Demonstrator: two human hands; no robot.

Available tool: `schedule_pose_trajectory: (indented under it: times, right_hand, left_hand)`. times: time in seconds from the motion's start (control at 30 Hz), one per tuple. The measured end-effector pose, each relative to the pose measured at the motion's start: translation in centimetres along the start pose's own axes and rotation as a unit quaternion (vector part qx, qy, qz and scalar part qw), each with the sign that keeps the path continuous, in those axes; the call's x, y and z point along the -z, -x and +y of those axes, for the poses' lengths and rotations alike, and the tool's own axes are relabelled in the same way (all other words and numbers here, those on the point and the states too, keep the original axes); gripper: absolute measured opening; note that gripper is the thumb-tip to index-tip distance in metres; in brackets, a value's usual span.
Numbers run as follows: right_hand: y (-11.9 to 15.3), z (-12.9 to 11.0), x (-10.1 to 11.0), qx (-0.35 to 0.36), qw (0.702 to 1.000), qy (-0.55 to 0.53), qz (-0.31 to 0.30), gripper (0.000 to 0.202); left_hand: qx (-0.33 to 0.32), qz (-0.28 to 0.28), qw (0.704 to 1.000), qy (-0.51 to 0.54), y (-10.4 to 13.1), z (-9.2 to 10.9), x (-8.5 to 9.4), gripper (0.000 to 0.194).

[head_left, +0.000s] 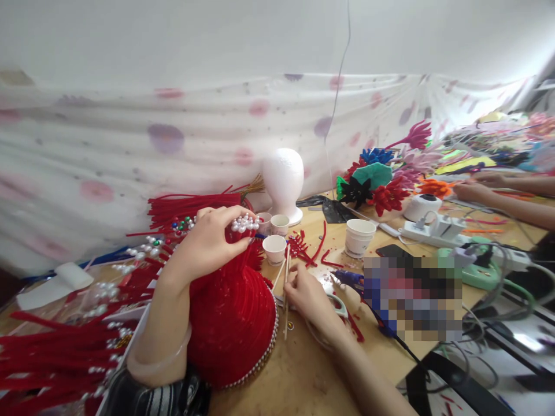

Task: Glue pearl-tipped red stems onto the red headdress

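A red fuzzy cone-shaped headdress (pixel 234 323) stands on the table, its lower rim edged with a string of small pearls. My left hand (pixel 208 240) is wrapped around its narrow top, thumb and fingers beside a cluster of white pearls (pixel 245 223). To the right, my right hand (pixel 310 297) has its fingertips pinched on a thin wooden stick (pixel 286 318) that lies beside the headdress. A second stick lies close by. White paper cups (pixel 274 251) stand just beyond, and scissors (pixel 339 305) lie partly under my right wrist.
A white foam head (pixel 284 182) stands at the back. Right of it are a paper cup (pixel 359 238), fuzzy flowers (pixel 385 179), a blue glue gun (pixel 349 279) and power strips (pixel 468 271) with cables. Red stems (pixel 47 352) fill the left side. Another person's hands (pixel 477 188) work at far right.
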State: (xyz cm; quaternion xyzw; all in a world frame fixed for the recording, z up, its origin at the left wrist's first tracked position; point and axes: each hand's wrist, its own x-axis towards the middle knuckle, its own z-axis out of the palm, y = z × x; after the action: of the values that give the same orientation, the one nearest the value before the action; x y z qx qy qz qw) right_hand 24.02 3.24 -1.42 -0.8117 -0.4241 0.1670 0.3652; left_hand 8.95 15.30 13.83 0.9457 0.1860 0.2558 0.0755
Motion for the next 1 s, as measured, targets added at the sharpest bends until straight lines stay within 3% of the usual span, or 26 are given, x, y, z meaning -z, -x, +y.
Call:
schedule_pose_trajectory:
  times: [0.07,0.13,0.2,0.27,0.33,0.43,0.5,0.7,1.0]
  right_hand:
    - [0.3,0.2,0.9,0.008,0.999,-0.045,0.02,0.03]
    - [0.9,0.4,1.9,0.006,0.986,-0.163,0.033,0.032]
    - [1.8,0.4,2.9,-0.002,0.933,-0.359,0.01,0.034]
    - [2.7,0.2,3.5,-0.001,0.846,-0.533,-0.021,0.034]
    - [3.7,-0.3,3.7,0.023,0.807,-0.59,-0.018,0.032]
    - [4.9,-1.4,3.2,0.068,0.824,-0.56,0.05,0.018]
    - [5.6,-2.1,2.8,0.094,0.834,-0.539,0.072,0.026]
    - [6.2,-3.6,1.3,0.115,0.873,-0.472,-0.025,0.02]
    - [6.0,-3.4,0.4,0.126,0.903,-0.411,-0.016,0.023]
  left_hand:
    - [0.004,0.001,1.0,0.007,0.0,0.0,0.0,0.027]
    - [0.007,0.004,1.0,0.008,0.1,-0.1,-0.1,0.027]
    - [0.006,0.006,1.0,0.003,0.1,-0.1,-0.1,0.027]
    - [0.002,0.006,1.0,-0.001,0.1,-0.1,-0.1,0.026]
    - [-0.002,0.006,1.0,-0.002,0.0,-0.1,-0.2,0.027]
    - [-0.005,0.009,1.0,-0.002,0.0,-0.2,-0.2,0.027]
    - [-0.005,0.012,1.0,-0.004,0.0,-0.2,-0.2,0.026]
    - [-0.003,0.013,1.0,0.002,0.0,-0.3,-0.2,0.025]
    - [-0.001,0.009,1.0,0.01,-0.1,-0.1,-0.1,0.026]
